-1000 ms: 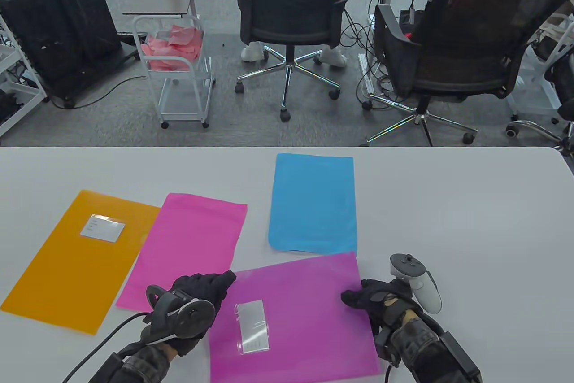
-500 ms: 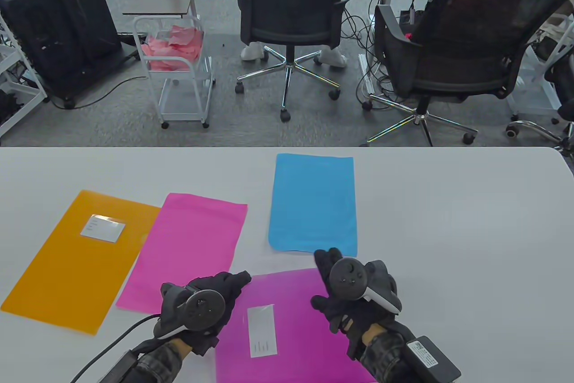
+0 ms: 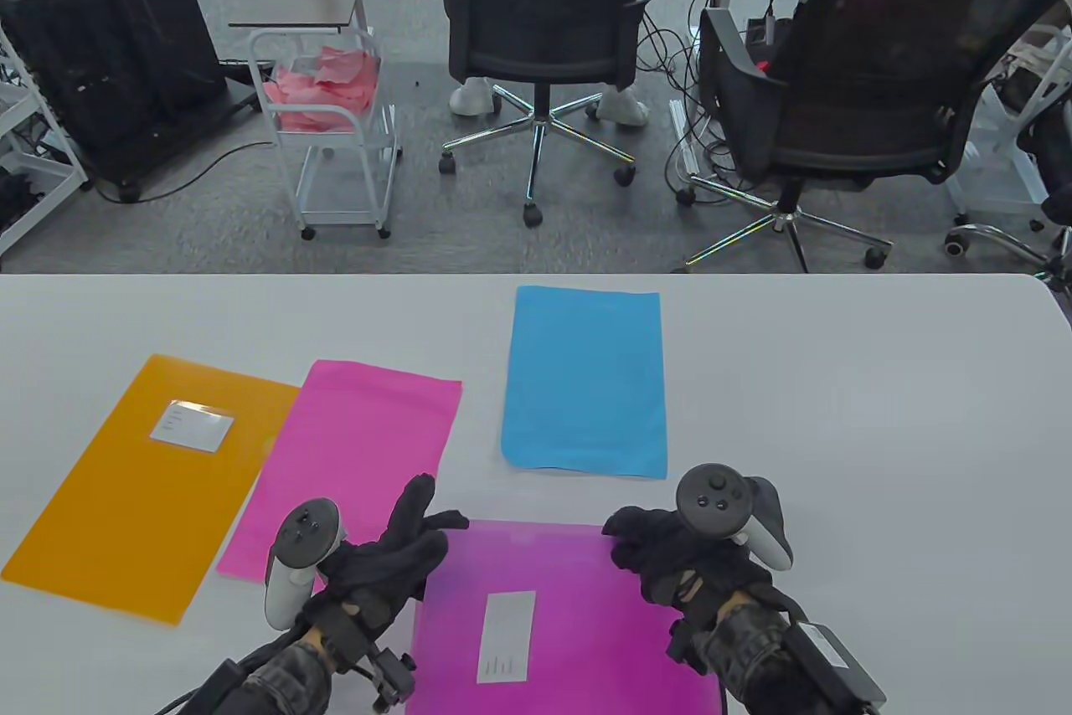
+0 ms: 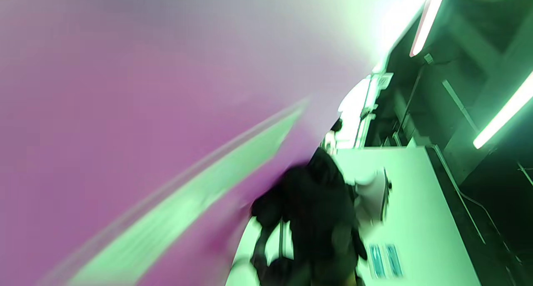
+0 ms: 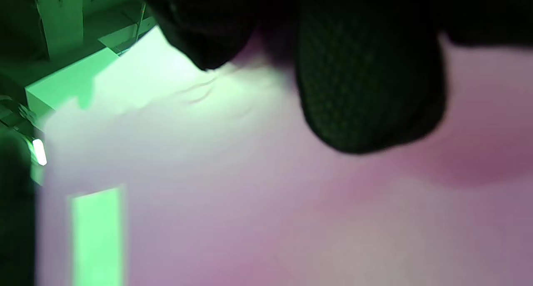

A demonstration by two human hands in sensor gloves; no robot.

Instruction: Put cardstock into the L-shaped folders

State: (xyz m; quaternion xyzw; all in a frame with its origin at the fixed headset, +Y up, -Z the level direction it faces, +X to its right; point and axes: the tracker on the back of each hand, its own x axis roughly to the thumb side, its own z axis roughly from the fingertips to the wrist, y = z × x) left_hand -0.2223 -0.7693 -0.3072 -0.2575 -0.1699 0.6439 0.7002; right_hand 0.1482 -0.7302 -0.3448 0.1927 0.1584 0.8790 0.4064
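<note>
A translucent purple L-shaped folder (image 3: 586, 623) with a white label (image 3: 507, 635) lies at the near edge of the table. It fills the blurred left wrist view (image 4: 104, 111) and the right wrist view (image 5: 291, 219). My left hand (image 3: 435, 507) has its fingers spread and touches the folder's far left corner. My right hand (image 3: 630, 535) curls over and grips the far right corner; its fingertips (image 5: 366, 90) lie on the sheet. A pink cardstock sheet (image 3: 352, 447) and a blue cardstock sheet (image 3: 586, 380) lie flat beyond the folder.
An orange folder (image 3: 142, 489) with a white label lies at the left, its edge under the pink sheet. Beyond the white table's (image 3: 837, 414) far edge are two office chairs (image 3: 544, 3) and a small cart (image 3: 322, 104) with pink paper.
The purple folder has slid toward me and turned more upright. My right hand shifted from its right edge to its far right corner. My left hand rolled over and spread its fingers.
</note>
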